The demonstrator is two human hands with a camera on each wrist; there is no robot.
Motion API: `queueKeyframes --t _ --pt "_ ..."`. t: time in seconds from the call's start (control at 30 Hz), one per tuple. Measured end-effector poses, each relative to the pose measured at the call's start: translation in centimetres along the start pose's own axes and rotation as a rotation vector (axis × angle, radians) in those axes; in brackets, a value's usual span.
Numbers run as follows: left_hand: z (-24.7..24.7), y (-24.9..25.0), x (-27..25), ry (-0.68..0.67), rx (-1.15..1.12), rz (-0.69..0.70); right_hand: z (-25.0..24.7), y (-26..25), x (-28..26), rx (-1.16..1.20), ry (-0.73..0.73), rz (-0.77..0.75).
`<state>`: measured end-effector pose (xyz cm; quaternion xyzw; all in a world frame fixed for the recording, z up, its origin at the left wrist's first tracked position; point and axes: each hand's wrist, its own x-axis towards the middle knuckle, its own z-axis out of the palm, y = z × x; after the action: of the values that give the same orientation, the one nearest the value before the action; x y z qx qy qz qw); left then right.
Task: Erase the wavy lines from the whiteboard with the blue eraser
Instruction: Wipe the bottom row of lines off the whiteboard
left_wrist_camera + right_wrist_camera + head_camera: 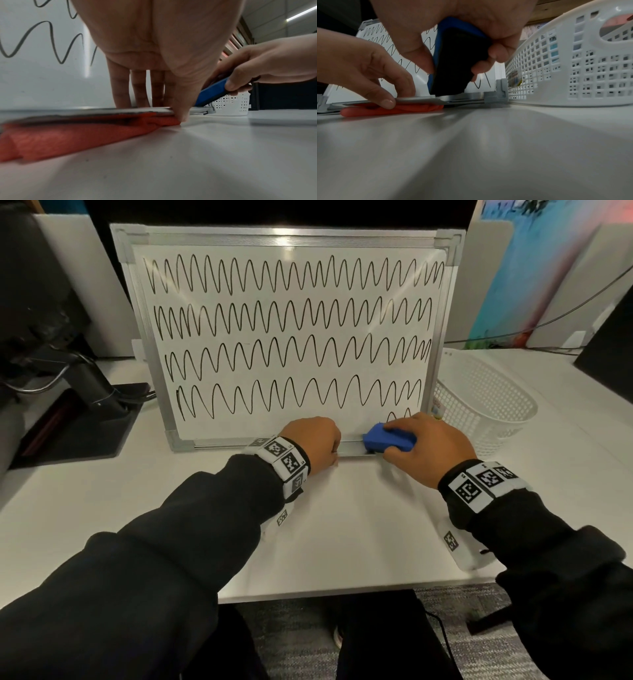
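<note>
The whiteboard [239, 428] leans back on the desk, with rows of black wavy lines [291, 309] across it. The lowest row is wiped away except a short piece [399, 417] at the bottom right. My right hand [431, 446] grips the blue eraser [383, 440], thumb on one side and fingers on the other. Its black felt [453, 60] faces the board just above the bottom frame [471, 95]. My left hand [313, 440] pinches that frame near its middle, with its fingers [120, 88] on the board face and the thumb [181, 108] in front.
A red cloth [68, 135] lies under the board's bottom edge. A white plastic basket [489, 405] stands right beside the board's right side. At the left sits a black monitor arm base [85, 412]. The desk's front edge [342, 590] is close to me.
</note>
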<state>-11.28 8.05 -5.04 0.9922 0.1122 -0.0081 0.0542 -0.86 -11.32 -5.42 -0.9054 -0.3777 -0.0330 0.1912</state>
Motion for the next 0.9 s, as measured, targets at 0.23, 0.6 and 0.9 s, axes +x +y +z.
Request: queueKeyframes --t 0.23,0.6,0.9 --pt "-0.1 0.3 0.4 -0.026 -0.015 0.029 -0.2 -0.3 0.1 0.003 0.043 -0.024" --pt "0.1 1.9 1.0 0.0 0.04 0.049 -0.3 -0.1 0.0 0.043 0.009 0.004" --pt "0.0 2.5 1.8 -0.033 0.022 0.025 -0.4 0.5 -0.4 -0.013 0.013 0.05"
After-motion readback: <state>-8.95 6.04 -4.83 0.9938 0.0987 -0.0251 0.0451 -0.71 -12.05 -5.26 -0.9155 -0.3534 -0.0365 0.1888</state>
